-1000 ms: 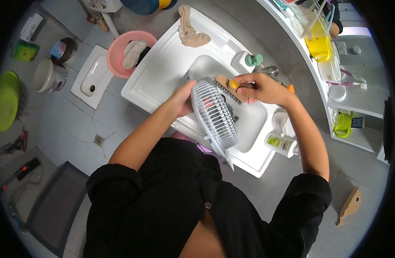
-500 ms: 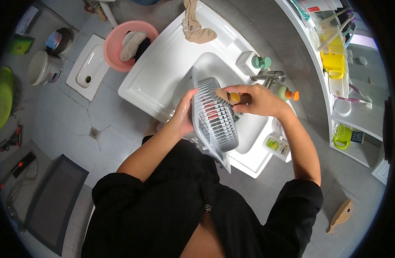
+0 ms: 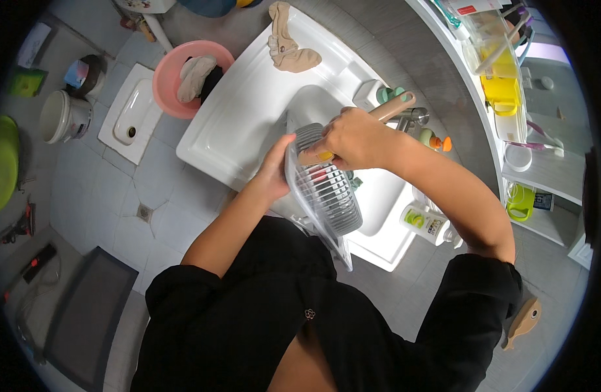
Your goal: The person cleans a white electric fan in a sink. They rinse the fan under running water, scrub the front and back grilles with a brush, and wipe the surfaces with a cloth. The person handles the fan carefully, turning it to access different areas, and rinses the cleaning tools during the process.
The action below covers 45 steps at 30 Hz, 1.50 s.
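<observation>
Over the white sink (image 3: 241,117) I hold a round grey fan grille (image 3: 326,193) on edge. My left hand (image 3: 277,166) grips its left rim. My right hand (image 3: 352,137) is closed on a brush with a beige handle (image 3: 395,106), and the brush end presses on the upper part of the grille. The bristles are hidden behind my fingers and the grille bars.
A tap (image 3: 411,117) and soap bottles (image 3: 428,222) stand by the basin. A beige cloth (image 3: 288,49) lies on the sink's far corner. On the floor sit a pink basin (image 3: 183,72), a white bucket (image 3: 62,116), a squat toilet pan (image 3: 133,114) and a dark mat (image 3: 84,313). Shelves (image 3: 509,78) at right.
The view has shifted, so the sink and grille sit lower left in frame. My right hand with the brush has moved up to the top of the grille.
</observation>
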{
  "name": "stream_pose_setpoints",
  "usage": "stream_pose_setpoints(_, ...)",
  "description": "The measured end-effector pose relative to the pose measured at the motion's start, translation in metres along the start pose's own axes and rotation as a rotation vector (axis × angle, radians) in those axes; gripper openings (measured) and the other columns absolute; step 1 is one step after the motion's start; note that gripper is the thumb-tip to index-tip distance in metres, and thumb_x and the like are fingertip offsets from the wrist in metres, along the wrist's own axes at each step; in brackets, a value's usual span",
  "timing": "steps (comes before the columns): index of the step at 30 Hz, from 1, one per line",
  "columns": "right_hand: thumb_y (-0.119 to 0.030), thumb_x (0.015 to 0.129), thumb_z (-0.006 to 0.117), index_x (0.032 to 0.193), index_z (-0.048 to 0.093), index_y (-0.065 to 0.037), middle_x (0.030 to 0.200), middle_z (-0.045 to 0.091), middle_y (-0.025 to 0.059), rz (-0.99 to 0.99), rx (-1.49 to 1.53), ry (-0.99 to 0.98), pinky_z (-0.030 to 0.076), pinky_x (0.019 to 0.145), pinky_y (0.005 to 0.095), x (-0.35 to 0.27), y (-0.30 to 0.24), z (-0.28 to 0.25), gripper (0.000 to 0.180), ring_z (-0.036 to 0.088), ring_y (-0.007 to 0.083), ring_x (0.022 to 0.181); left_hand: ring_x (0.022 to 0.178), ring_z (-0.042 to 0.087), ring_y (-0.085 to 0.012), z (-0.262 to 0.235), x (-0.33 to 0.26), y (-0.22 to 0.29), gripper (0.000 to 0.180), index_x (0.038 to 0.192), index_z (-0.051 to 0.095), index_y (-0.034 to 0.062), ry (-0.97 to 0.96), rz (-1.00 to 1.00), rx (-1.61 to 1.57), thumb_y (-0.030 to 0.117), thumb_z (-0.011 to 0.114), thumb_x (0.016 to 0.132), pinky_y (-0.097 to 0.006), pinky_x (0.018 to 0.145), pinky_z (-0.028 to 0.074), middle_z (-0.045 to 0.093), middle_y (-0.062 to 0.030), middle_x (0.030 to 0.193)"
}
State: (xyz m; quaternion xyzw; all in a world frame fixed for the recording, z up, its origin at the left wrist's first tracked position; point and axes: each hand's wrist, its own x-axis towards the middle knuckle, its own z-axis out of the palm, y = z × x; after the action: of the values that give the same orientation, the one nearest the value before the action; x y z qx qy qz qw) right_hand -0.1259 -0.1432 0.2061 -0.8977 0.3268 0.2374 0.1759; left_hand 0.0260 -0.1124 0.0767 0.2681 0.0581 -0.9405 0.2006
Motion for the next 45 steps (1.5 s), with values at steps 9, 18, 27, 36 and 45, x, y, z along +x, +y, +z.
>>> stream_pose_setpoints(9,-0.018,0.062,0.064,0.105,0.062,-0.027,0.065,0.059,0.0044,0.106,0.048,-0.035,0.044,0.058,0.0338,-0.006,-0.003,0.000,0.044,0.058,0.0226,0.064,0.100,0.052,-0.0216,0.001,-0.002,-0.005,0.048,0.116,0.045,0.0024,0.029,-0.006,0.054,0.039,0.046,0.084,-0.037,0.086,0.043,0.052,-0.0105,0.110)
stream_pose_setpoints(18,-0.015,0.059,0.065,0.105,0.062,-0.023,0.066,0.062,0.0049,0.274,0.306,0.040,0.046,0.058,0.0320,-0.033,0.003,0.004,0.047,0.059,0.0234,0.062,0.101,0.051,-0.0204,0.001,-0.003,-0.002,0.049,0.118,0.043,0.0021,-0.014,-0.010,0.100,0.039,0.044,0.086,-0.037,0.087,0.042,0.051,-0.0105,0.113)
stream_pose_setpoints(27,-0.017,0.062,0.064,0.104,0.063,-0.025,0.065,0.061,0.0041,0.227,0.190,0.018,0.045,0.056,0.0318,-0.034,0.004,0.000,0.044,0.059,0.0231,0.061,0.100,0.052,-0.0214,0.009,-0.002,0.001,0.050,0.118,0.043,0.0018,0.040,-0.022,0.187,0.041,0.042,0.087,-0.038,0.086,0.043,0.052,-0.0113,0.111)
stream_pose_setpoints(36,-0.022,0.064,0.066,0.106,0.061,-0.024,0.070,0.063,0.0062,0.361,0.288,0.030,0.047,0.059,0.0338,-0.030,-0.023,-0.003,0.043,0.060,0.0242,0.065,0.097,0.054,-0.0233,0.003,0.005,-0.010,0.045,0.116,0.046,0.0015,-0.054,-0.025,0.089,0.037,0.041,0.088,-0.037,0.085,0.045,0.054,-0.0122,0.111)
stream_pose_setpoints(45,-0.022,0.067,0.061,0.105,0.059,-0.016,0.069,0.062,0.0087,0.644,0.528,0.197,0.048,0.060,0.0358,-0.031,-0.050,0.024,0.039,0.059,0.0286,0.065,0.102,0.050,-0.0216,0.016,0.008,-0.018,0.042,0.115,0.046,0.0033,-0.075,0.026,0.194,0.036,0.037,0.089,-0.036,0.090,0.039,0.053,-0.0099,0.110)
